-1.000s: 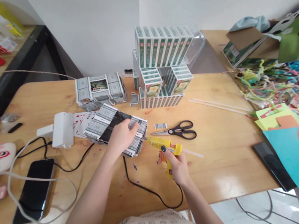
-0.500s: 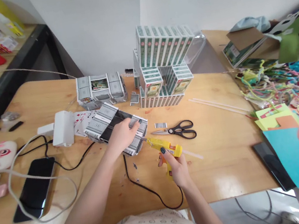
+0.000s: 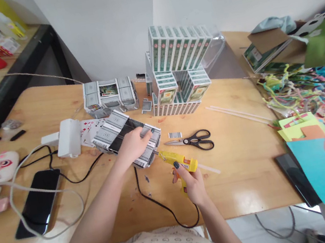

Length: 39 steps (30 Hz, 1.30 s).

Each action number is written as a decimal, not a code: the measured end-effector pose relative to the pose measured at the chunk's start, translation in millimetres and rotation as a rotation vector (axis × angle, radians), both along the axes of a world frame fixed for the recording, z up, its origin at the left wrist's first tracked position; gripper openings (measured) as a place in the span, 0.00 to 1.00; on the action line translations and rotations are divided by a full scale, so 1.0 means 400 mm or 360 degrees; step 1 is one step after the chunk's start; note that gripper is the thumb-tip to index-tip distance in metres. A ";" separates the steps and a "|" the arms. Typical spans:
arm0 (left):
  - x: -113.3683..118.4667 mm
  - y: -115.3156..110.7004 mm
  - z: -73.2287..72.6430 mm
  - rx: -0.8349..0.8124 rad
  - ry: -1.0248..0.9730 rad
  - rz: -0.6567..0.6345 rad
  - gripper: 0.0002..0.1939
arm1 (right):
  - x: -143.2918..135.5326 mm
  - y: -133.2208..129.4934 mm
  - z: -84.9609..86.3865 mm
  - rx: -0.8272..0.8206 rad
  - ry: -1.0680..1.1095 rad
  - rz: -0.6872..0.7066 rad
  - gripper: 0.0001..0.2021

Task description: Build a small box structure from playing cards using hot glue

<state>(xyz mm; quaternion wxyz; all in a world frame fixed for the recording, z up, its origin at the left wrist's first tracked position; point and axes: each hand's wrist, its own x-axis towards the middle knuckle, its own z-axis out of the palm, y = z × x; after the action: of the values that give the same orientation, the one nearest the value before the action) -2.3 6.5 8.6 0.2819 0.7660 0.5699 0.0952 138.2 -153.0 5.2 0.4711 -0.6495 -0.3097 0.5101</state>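
Observation:
My left hand (image 3: 136, 143) grips the right part of a box made of patterned playing cards (image 3: 109, 133), its fingers over the card edge and its thumb side hidden. Wrapped round the handle of a yellow glue gun (image 3: 175, 159) is my right hand (image 3: 188, 177). The gun's nozzle points left and meets or nearly meets the box's lower right side. A clear glue stick (image 3: 210, 168) sticks out of the gun's back. Black-handled scissors (image 3: 191, 140) lie right of the box, below a small card piece (image 3: 175, 134).
Behind stand a second card box (image 3: 110, 96) and a stack of green-and-white card packs (image 3: 179, 47). At left are a phone (image 3: 38, 202), a white adapter (image 3: 68, 139) and cables. Glue sticks (image 3: 238, 114), coloured paper (image 3: 318, 169) and craft scraps (image 3: 289, 90) lie at right.
Both hands hold the same things in nearly the same places. The whole view has shifted very slightly.

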 end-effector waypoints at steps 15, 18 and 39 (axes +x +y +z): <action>0.002 -0.005 -0.009 0.0083 0.0076 -0.0015 0.18 | -0.003 -0.007 0.004 -0.0034 0.0025 0.0033 0.21; 0.001 -0.003 -0.011 0.0074 0.0075 -0.0015 0.18 | -0.004 -0.008 0.007 -0.0027 0.0022 0.0027 0.21; 0.004 -0.007 -0.007 0.0083 0.0104 0.0005 0.18 | -0.007 -0.023 -0.002 0.0013 0.0076 0.0093 0.18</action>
<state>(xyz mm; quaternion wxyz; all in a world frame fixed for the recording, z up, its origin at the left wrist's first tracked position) -0.6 3.5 5.7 0.2430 0.7749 0.5773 0.0853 135.3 -162.0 4.4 0.4659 -0.6258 -0.3194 0.5378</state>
